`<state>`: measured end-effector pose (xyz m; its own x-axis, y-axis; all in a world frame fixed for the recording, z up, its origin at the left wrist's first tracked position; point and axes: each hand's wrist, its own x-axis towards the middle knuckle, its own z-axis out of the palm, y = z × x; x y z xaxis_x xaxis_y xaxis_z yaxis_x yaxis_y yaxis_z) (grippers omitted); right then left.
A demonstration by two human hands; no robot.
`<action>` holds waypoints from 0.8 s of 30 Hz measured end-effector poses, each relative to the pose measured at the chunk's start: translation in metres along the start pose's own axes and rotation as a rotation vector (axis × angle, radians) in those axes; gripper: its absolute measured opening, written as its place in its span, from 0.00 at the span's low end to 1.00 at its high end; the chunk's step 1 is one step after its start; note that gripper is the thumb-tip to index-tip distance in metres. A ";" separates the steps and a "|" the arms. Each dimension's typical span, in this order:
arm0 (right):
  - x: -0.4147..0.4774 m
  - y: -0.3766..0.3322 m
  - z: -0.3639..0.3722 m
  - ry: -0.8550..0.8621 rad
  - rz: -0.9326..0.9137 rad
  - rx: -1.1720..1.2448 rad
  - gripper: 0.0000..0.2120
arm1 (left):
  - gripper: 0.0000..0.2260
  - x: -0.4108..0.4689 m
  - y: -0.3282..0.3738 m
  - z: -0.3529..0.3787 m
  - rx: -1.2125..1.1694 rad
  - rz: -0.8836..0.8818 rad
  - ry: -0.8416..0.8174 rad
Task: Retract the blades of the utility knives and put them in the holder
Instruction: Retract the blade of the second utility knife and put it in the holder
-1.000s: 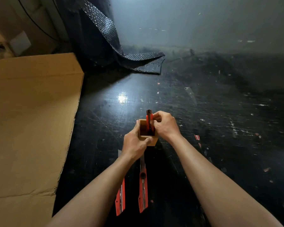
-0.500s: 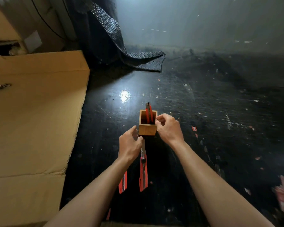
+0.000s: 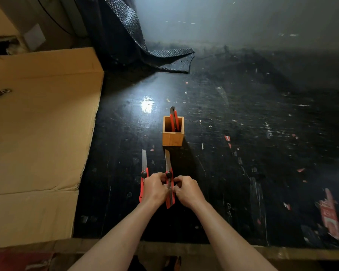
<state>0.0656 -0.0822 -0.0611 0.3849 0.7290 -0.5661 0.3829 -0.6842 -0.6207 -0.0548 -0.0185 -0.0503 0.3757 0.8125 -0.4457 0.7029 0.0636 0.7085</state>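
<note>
Head view of a dark, scuffed worktable [image 3: 243,153]. The wooden holder [image 3: 173,136] stands upright ahead of both hands, with 1 red knife [image 3: 174,119] already standing in it, its top leaning toward the far rim. 2 further utility knives lie flat on the table between the holder and the person, side by side and roughly parallel, long axes running away from the body, bare blades pointing toward the holder.

The middle knife [image 3: 169,184] lies directly in line with the holder; its extended blade [image 3: 168,159] reaches almost to the holder's near wall, and whether it touches cannot be told. The left knife [image 3: 143,180] lies just beside it, blade likewise out, partly covered by the left hand.

The left hand [image 3: 155,189] and right hand [image 3: 188,191] meet on the middle knife's red handle, 1 on each side, fingers curled in and closed against the body just behind the black slider knob [image 3: 168,174]. Neither hand is nearer; both bear on the same tool. Whether the knife is lifted or resting on the table cannot be told.

Judged step: retracting the blade of knife 2 of 3. The slider must travel toward the body along the long axis, away from the holder, before the knife can be stood in the holder.
</note>
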 end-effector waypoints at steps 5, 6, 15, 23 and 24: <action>-0.014 0.005 0.005 0.065 0.007 0.156 0.09 | 0.13 -0.009 -0.003 0.005 -0.134 -0.035 0.019; -0.018 0.006 0.004 0.063 0.001 0.182 0.09 | 0.13 -0.011 -0.003 0.004 -0.170 -0.039 0.026; -0.054 -0.015 -0.038 0.009 -0.180 0.513 0.12 | 0.15 -0.034 0.015 -0.030 -0.493 0.034 -0.017; -0.074 -0.081 -0.101 0.087 -0.446 0.596 0.11 | 0.16 -0.039 0.096 -0.098 -0.651 0.228 -0.131; -0.077 -0.089 -0.109 0.105 -0.476 0.588 0.10 | 0.17 -0.040 0.106 -0.106 -0.657 0.260 -0.133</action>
<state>0.0934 -0.0799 0.0973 0.3789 0.9164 -0.1292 0.0289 -0.1512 -0.9881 -0.0591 0.0167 0.1009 0.5815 0.7737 -0.2515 0.0877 0.2478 0.9648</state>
